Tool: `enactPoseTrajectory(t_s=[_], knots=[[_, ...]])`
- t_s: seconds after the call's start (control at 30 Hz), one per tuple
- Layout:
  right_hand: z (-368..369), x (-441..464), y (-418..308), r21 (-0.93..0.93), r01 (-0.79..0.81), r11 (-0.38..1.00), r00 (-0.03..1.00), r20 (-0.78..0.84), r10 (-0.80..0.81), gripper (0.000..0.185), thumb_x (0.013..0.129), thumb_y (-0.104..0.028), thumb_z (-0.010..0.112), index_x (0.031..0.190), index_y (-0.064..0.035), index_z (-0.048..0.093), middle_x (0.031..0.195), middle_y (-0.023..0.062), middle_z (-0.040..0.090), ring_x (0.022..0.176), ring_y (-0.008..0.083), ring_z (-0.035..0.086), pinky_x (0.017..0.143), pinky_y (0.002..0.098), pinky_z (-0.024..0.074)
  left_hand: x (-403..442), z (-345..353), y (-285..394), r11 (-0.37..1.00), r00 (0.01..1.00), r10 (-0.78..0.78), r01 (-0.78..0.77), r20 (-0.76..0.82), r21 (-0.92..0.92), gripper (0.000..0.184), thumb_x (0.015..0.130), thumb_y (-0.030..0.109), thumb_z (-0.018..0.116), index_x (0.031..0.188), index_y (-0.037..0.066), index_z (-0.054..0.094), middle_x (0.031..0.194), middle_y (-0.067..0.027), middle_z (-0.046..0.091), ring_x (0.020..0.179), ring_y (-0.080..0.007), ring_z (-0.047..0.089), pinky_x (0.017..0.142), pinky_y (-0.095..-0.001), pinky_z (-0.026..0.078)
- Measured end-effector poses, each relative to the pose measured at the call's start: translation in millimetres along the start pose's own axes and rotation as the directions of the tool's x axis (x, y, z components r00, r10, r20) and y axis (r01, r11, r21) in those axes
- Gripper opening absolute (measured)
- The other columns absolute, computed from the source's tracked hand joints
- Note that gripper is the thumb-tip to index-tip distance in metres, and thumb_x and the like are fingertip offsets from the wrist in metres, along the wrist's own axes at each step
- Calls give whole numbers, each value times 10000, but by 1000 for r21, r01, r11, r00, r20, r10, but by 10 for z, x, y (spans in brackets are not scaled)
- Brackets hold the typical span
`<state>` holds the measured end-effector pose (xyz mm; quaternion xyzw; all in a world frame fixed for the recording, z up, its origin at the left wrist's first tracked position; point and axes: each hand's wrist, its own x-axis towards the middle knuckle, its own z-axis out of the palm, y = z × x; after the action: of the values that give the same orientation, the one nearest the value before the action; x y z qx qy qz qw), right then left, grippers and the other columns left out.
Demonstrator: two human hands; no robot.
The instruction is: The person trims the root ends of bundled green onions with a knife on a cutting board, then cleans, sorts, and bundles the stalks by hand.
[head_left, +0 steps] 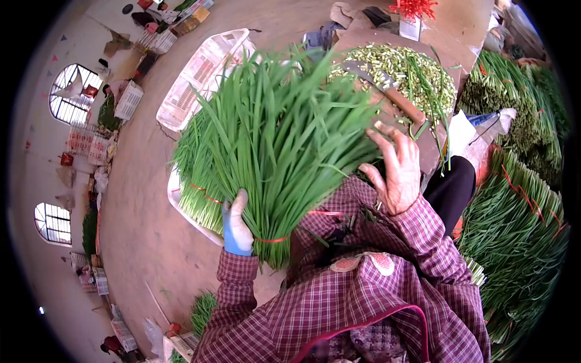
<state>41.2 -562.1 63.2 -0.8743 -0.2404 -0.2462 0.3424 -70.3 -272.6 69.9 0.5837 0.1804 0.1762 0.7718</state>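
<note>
A large bundle of long green leafy stalks (272, 151) fans out in front of me, with a red band round its lower end. My left hand (238, 224), in a pale glove with a blue cuff, grips the bundle's left side just above the band. At the right edge of the leaves is my right hand (396, 166), bare, its fingers apart and holding nothing. Beyond it a knife with a wooden handle (404, 106) lies on a work surface among chopped stalk ends (433, 85).
Behind the bundle stands a white plastic crate (203, 72) with more banded stalks (196, 202). Large piles of stalks (514, 248) lie at my right. Other people work near crates (129, 100) at the far left, and red ties (414, 7) are at the top.
</note>
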Motion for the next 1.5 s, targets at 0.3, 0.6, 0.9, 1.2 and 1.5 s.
enactPoseTrajectory(t_s=[0.3, 0.6, 0.9, 1.2, 1.5], knots=[[776, 67, -616, 854, -404, 329, 909, 416, 34, 1078, 793, -360, 803, 1511, 22, 97, 1477, 229, 360, 1365, 312, 379, 1136, 428, 320, 300, 992, 701, 861, 846, 278, -429, 454, 273, 829, 827, 314, 742, 1451, -29, 319, 1373, -184, 486, 1262, -273, 494, 1065, -383, 379], [828, -190, 148, 725, -571, -385, 771, 635, 53, 652, 868, -381, 710, 1344, -18, 451, 1197, 102, 622, 1042, 200, 641, 919, 360, 530, 772, 114, 345, 873, 607, -384, -6, 695, 487, 742, 842, 558, 675, 1245, -58, 578, 1085, -152, 685, 936, -230, 680, 761, -317, 559], [1042, -191, -123, 750, -596, -288, 803, 561, -200, 703, 907, -363, 671, 1446, -29, 367, 1400, 97, 499, 1287, 206, 469, 1096, 377, 366, 974, 685, -138, 947, 911, -123, 226, 393, -228, 594, 904, 402, 649, 1335, 21, 496, 1310, -83, 565, 1175, -216, 548, 1060, -394, 421], [779, 811, -514, 886, -441, -144, 894, 449, 19, 825, 827, -379, 770, 1431, -19, 339, 1332, 124, 541, 1215, 215, 520, 1046, 377, 413, 859, 495, 532, 931, 905, 180, -284, 386, 232, 329, 933, 136, 581, 1214, -34, 552, 1288, -175, 543, 1176, -248, 574, 1020, -375, 458], [1067, 505, -292, 842, -539, 26, 841, 536, 79, 645, 850, -371, 744, 1322, 3, 513, 1270, 160, 604, 1177, 247, 567, 1014, 365, 447, 656, 148, 509, 971, 964, 38, -97, 263, 217, 267, 918, 63, 592, 1173, -15, 604, 1301, -171, 521, 1171, -252, 569, 1009, -363, 461]])
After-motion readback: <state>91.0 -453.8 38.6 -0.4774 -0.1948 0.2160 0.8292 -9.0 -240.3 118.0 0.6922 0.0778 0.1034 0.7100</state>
